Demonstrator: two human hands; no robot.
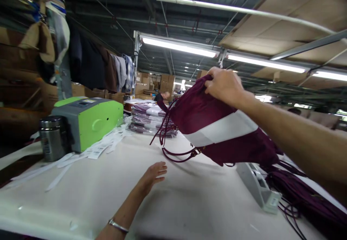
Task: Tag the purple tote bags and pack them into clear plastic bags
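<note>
Between right-hand fingers [215, 72], maroon bag [187, 111].

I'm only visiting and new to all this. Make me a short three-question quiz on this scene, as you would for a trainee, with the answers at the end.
1. True or false: the left hand holds nothing.
2. The band across the maroon bag in the right hand is: (a) green, (b) white, (c) blue.
3. Fill in the blank: beside the green-and-grey machine stands a metal ____.

Key:
1. True.
2. (b) white.
3. Flask.
</note>
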